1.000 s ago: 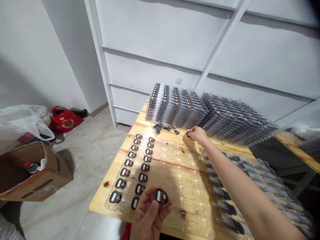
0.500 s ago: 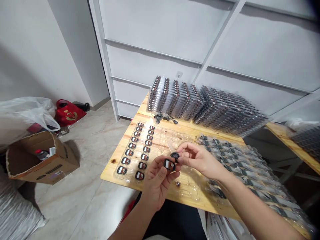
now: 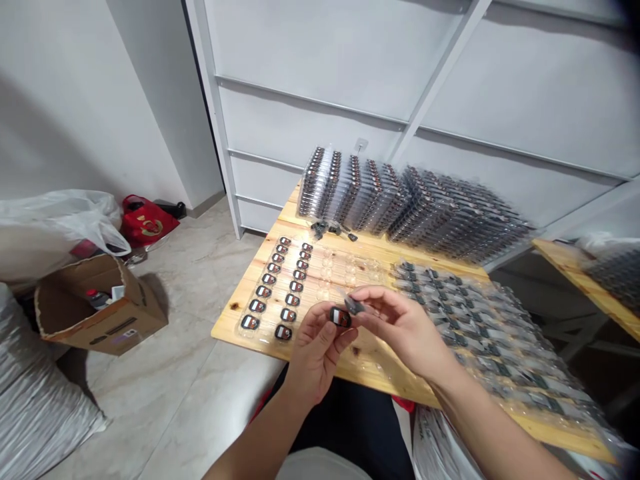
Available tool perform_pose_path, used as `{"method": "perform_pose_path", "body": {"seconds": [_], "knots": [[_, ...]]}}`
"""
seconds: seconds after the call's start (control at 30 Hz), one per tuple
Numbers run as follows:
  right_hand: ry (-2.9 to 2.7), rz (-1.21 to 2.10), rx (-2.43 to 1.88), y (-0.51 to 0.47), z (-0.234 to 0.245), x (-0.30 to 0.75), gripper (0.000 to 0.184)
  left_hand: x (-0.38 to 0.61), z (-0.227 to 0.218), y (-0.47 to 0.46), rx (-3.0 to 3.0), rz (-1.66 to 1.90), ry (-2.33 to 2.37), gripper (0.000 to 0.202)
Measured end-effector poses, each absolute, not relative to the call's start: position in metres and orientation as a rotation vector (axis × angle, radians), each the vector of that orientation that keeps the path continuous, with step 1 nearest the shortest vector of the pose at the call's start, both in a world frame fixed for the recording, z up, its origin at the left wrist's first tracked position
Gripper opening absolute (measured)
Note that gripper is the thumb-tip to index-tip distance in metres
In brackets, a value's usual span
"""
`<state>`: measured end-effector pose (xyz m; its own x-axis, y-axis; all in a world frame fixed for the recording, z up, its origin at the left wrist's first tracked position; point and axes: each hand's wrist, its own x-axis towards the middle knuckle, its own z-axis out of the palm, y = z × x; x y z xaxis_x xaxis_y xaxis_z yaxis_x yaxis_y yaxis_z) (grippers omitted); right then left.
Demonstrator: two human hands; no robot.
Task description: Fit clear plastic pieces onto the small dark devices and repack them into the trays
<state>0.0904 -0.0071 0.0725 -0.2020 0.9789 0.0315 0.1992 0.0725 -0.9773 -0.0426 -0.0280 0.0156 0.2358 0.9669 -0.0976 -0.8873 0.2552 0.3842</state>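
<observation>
Left hand gripping fob; right hand pinching piece

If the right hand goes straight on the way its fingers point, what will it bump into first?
Probably the black-framed red and white piece held in the left hand. The right hand pinches a small dark grey piece right beside it, though depth is hard to judge here.

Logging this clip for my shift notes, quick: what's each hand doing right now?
Left hand: closed, holding a black-and-red plastic piece.
Right hand: closed, pinching a small dark grey piece.
</observation>
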Motion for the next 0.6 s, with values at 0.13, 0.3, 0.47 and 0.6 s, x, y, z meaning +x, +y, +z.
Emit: {"method": "perform_pose_path", "body": {"seconds": [0.13, 0.3, 0.47, 0.6], "knots": [[-1.841, 0.785, -1.213, -0.016, 0.068, 0.084, 0.021, -0.040, 0.014, -0.028, 0.246, 1.307, 0.380, 0.020], [-1.953, 0.640, -1.170, -0.016, 0.062, 0.083, 0.026, -0.040, 0.013, -0.030, 0.316, 1.305, 0.362, 0.014], [-1.966, 0.664, -1.174, -0.017, 0.061, 0.083, 0.024, -0.041, 0.011, -0.030, 0.379, 1.310, 0.359, 0.015], [-1.929, 0.766, -1.193, -0.017, 0.061, 0.083, 0.021, -0.041, 0.009, -0.030, 0.376, 1.302, 0.386, 0.018]]}}
